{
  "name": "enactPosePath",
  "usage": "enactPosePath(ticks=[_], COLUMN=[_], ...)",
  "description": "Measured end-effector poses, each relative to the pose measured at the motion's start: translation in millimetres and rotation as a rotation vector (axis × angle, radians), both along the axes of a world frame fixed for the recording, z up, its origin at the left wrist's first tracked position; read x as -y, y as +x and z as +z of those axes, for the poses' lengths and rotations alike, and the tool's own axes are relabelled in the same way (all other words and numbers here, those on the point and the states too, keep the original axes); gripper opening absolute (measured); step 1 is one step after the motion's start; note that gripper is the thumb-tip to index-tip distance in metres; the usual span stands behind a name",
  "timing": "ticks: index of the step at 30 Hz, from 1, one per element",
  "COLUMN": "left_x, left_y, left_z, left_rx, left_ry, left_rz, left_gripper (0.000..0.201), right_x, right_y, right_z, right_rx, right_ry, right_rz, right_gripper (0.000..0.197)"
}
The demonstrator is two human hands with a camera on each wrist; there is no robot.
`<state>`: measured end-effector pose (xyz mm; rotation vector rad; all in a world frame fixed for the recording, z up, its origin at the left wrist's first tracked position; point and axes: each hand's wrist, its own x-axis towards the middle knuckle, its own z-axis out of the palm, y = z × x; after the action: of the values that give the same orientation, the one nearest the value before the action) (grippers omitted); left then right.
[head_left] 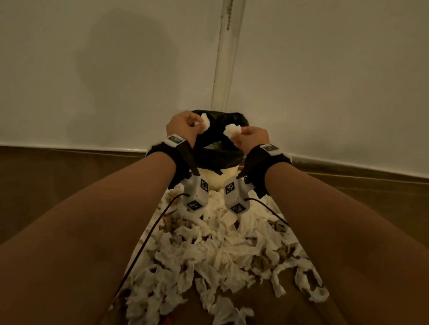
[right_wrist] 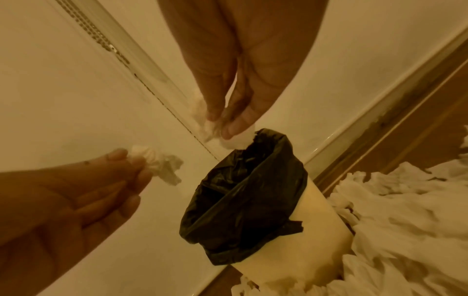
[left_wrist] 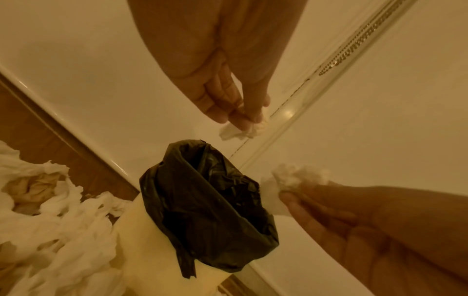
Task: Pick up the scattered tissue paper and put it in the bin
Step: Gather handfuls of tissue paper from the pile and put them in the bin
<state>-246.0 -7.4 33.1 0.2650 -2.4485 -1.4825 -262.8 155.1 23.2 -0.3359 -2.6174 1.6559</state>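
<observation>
Both hands hover over the cream bin [head_left: 213, 179], whose mouth is lined with a black bag [head_left: 218, 156]. My left hand [head_left: 196, 125] pinches a small crumpled tissue wad [head_left: 206, 122] above the bag's left side. My right hand [head_left: 239, 136] pinches another wad [head_left: 231, 130] above the right side. In the left wrist view the left hand's fingertips [left_wrist: 247, 120] nip the tissue [left_wrist: 238, 132] over the bag [left_wrist: 210, 200]. The right wrist view shows the right hand's tissue [right_wrist: 235, 140] at the bag's rim [right_wrist: 268, 134]. Scattered tissue [head_left: 213, 253] covers the floor near me.
The bin stands in a corner against white walls [head_left: 112, 75], with a vertical strip [head_left: 225, 59] and a baseboard [head_left: 54, 145] behind it. Brown wooden floor [head_left: 37, 185] lies on both sides of the tissue pile. Cables [head_left: 147, 236] trail from the wrist cameras.
</observation>
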Motion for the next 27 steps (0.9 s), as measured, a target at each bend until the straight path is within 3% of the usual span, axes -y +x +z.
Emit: enactPosePath(ticks=[5,8,11,13,15,20,24,27], left_x=[-11.2,-13.4,-11.7,-11.3,-14.1,-31.5,-43.7,-49.5], left_y=[-27.4,-31.4,-32.0,-27.7,-19.1,20.9,67.9,108.9], left_z=[-24.9,-43.0,-52.6,-53.0,-52.2,-57.9,-82.0,-111.4], left_rx=[0.153,0.271,0.244,0.205,0.160,0.146,0.320,0.469], left_ry=[-0.078,-0.082,-0.106,-0.069,-0.005,0.165,0.243,0.249], left_rz=[-0.172,-0.247,-0.230,-0.216,-0.192,-0.148,-0.212,-0.283], left_gripper=[0.027,0.034,0.036,0.035,0.032,0.030,0.035,0.031], right_x=[6.6,1.6,-12.2,-22.6,-30.7,-51.4,-67.0,-70.2], right_y=[-19.6,-18.0,-10.8,-1.9,11.6,60.6,114.7,158.2], right_z=[-19.0,-25.6,-29.9,-29.4,-28.7,-49.8,-89.0,-123.3], right_rx=[0.081,0.100,0.086,0.073,0.069,0.103,0.254,0.366], right_ry=[-0.089,-0.307,-0.552,-0.722,-0.763,-0.471,-0.196,0.100], right_rz=[0.155,0.122,0.100,-0.008,-0.089,-0.152,-0.114,0.041], right_gripper=[0.040,0.046,0.047,0.044,0.043,0.017,0.028,0.029])
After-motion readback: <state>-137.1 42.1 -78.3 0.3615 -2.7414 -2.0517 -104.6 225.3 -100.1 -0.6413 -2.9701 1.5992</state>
